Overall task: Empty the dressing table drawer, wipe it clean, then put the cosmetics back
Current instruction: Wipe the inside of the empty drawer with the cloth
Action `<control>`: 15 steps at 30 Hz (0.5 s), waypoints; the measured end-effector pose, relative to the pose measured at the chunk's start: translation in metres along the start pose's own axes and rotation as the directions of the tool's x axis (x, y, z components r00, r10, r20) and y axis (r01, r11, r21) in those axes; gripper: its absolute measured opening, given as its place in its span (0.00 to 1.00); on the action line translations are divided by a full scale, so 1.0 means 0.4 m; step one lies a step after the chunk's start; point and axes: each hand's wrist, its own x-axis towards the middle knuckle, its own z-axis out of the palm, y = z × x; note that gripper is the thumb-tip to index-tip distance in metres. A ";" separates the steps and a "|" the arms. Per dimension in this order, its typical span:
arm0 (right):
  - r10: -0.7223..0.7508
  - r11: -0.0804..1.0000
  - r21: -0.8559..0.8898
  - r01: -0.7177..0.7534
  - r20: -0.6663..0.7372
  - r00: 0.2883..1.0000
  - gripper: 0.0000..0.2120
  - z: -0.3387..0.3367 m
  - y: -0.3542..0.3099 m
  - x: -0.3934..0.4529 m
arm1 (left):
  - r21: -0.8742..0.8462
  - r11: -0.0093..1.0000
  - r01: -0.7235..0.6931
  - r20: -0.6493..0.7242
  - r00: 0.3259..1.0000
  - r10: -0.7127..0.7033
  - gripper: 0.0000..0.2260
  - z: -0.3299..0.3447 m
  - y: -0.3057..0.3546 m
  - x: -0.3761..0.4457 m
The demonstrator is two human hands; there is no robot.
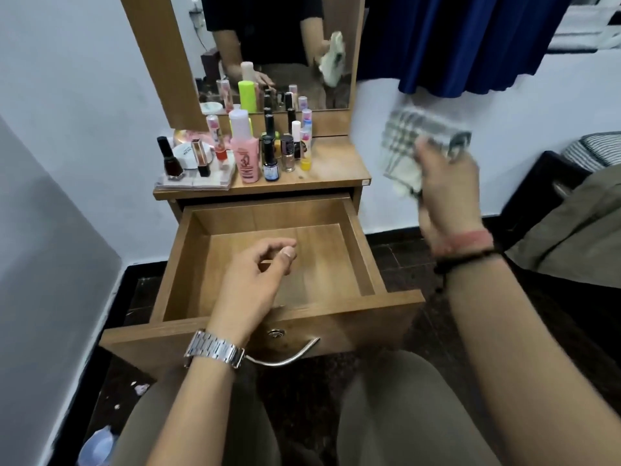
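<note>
Taking the open drawer [262, 260] as the landmark and going left to right: beyond its far left corner, on the desk [336, 169], a dark nail-polish bottle [169, 159] stands on a flat white pad [196, 181], with a round white compact [191, 155] and a lipstick [201, 157] just beside it. To the right of these, still behind the drawer, rises a pink bottle with a white cap [247, 153], then a tight cluster of small bottles [285, 146]; roughly ten cosmetics stand there in all, though the back row overlaps and an exact count cannot be made. The mirror [268, 52] behind them doubles the bottles and shows the person's two arms. The drawer itself is pulled fully out and its wooden floor lies bare, the cosmetics all being up on the desk behind it. One left hand [255, 274], a metal watch [215, 348] on its wrist, hovers over the middle of the drawer with fingers loosely curled and holding nothing, covering part of the drawer floor and the front wall. Below it, on the drawer front, sit one round lock [276, 332] and one curved metal handle [285, 356]. To the right of the drawer, raised above its level and well clear of it, one right hand [447, 193] grips a checked cloth [416, 146], which is motion-blurred. A blue curtain [453, 38] hangs above that.
</note>
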 end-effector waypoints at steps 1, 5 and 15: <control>-0.194 0.967 -0.177 0.181 -0.061 0.979 0.10 0.026 0.005 0.048 | 0.008 1.000 -0.008 -0.001 1.000 0.008 0.07 -0.002 -0.004 0.001; -0.297 0.549 -0.672 0.497 0.399 0.867 0.20 0.114 0.091 0.210 | 0.100 0.995 -0.028 0.006 1.000 0.028 0.06 -0.006 -0.005 -0.001; 0.292 0.530 -0.767 0.363 0.566 0.771 0.25 0.145 0.204 0.306 | 0.258 0.966 -0.017 0.008 1.000 0.015 0.12 -0.007 -0.010 -0.001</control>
